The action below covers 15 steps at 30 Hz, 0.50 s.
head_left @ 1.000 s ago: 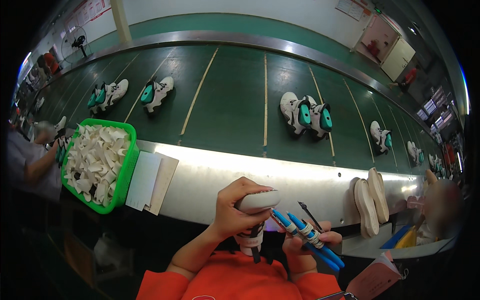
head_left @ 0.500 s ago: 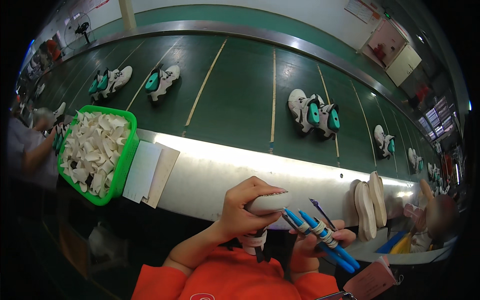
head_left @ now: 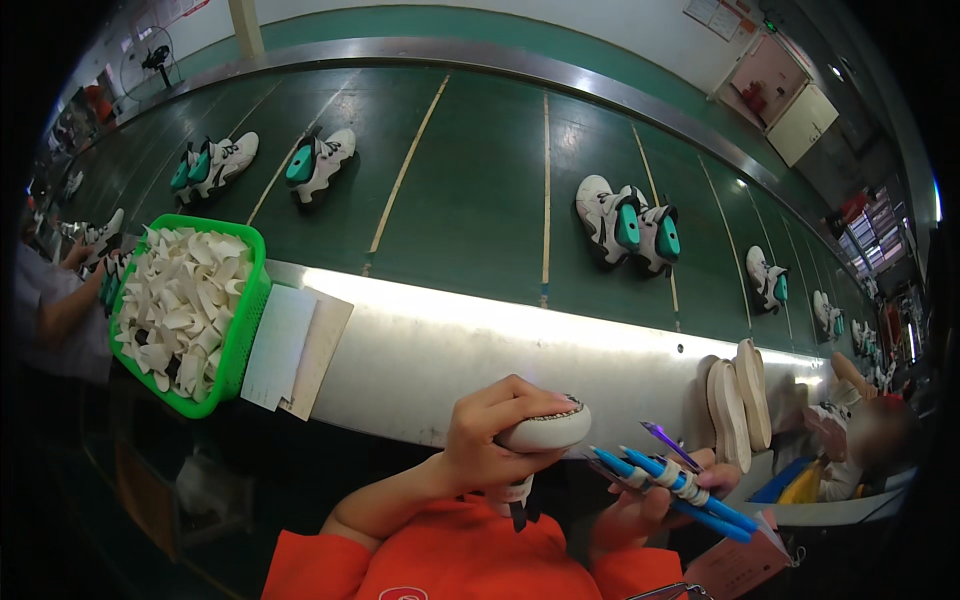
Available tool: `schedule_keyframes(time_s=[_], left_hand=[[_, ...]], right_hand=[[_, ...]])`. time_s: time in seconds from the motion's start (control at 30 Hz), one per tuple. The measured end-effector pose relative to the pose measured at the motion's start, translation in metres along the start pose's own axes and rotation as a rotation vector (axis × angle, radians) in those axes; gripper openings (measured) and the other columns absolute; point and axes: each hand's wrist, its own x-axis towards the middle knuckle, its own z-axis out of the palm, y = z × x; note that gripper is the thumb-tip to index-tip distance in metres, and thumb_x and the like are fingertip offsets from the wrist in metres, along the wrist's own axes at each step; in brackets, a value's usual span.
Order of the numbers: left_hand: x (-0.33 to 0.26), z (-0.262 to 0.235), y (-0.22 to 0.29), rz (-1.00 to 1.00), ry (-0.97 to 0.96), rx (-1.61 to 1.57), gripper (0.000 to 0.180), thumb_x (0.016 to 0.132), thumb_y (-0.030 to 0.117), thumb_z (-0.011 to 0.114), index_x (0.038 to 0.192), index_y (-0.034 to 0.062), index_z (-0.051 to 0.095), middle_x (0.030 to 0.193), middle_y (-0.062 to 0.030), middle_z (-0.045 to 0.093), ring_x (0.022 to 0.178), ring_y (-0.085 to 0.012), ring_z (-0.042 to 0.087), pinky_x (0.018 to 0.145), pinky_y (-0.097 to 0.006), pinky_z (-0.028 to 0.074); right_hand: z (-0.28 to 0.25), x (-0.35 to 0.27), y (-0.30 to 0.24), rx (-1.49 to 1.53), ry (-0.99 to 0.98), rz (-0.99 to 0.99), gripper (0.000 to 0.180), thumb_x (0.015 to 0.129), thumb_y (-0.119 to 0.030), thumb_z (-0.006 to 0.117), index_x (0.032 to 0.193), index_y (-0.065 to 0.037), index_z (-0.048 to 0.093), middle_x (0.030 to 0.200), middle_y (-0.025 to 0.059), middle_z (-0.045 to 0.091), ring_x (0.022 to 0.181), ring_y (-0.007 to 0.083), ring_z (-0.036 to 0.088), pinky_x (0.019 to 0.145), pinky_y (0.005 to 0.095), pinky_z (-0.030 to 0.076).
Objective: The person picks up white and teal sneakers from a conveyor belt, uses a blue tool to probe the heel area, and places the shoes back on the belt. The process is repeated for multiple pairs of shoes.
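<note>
In front of my chest, my left hand (head_left: 485, 425) is wrapped around a white shoe (head_left: 548, 432), its rounded toe turned away from me. A dark strap hangs from the shoe below the hand; much of the upper is hidden behind my fingers. To the right, my right hand (head_left: 650, 505) grips a bundle of blue pens (head_left: 690, 488) bound with pale wrapping. A purple pen (head_left: 668, 443) sticks out beside them. The pen tips point left toward the shoe's toe, with a small gap between.
A green basket (head_left: 262, 285) of white scraps stands at left beside papers (head_left: 283, 345) on the metal ledge (head_left: 400, 350). Beyond runs a green conveyor (head_left: 470, 200) carrying white shoes (head_left: 607, 215). Pale soles (head_left: 728, 410) stand at right. Other people work at both sides.
My right hand has drawn the pens to the right, away from the shoe's toe. The shoe in my left hand has shifted slightly down and to the right.
</note>
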Motion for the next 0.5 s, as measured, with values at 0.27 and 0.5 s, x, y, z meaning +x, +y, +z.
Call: schedule_keyframes(time_s=[0.27,0.5], left_hand=[[0.046,-0.031,-0.05,-0.298,0.134,0.027,0.038,0.06,0.008,0.079,0.091,0.0015,0.058,0.088,-0.0074,0.06,0.083,-0.015,0.059,0.074,-0.026,0.047],[0.036,-0.066,-0.152,-0.373,-0.106,0.548,0.067,0.056,0.041,0.08,0.104,0.0003,0.056,0.107,-0.0163,0.055,0.109,-0.0325,0.048,0.093,-0.039,0.038]], right_hand=[[-0.015,-0.016,0.023,-0.077,0.238,0.243,0.038,0.077,-0.018,0.061,0.099,-0.009,0.032,0.079,0.005,0.043,0.05,0.0098,0.05,0.033,0.022,0.044],[-0.037,-0.035,0.048,0.124,0.115,0.613,0.028,0.082,-0.021,0.057,0.096,-0.009,0.037,0.067,0.0054,0.047,0.043,0.0103,0.046,0.03,0.022,0.038]])
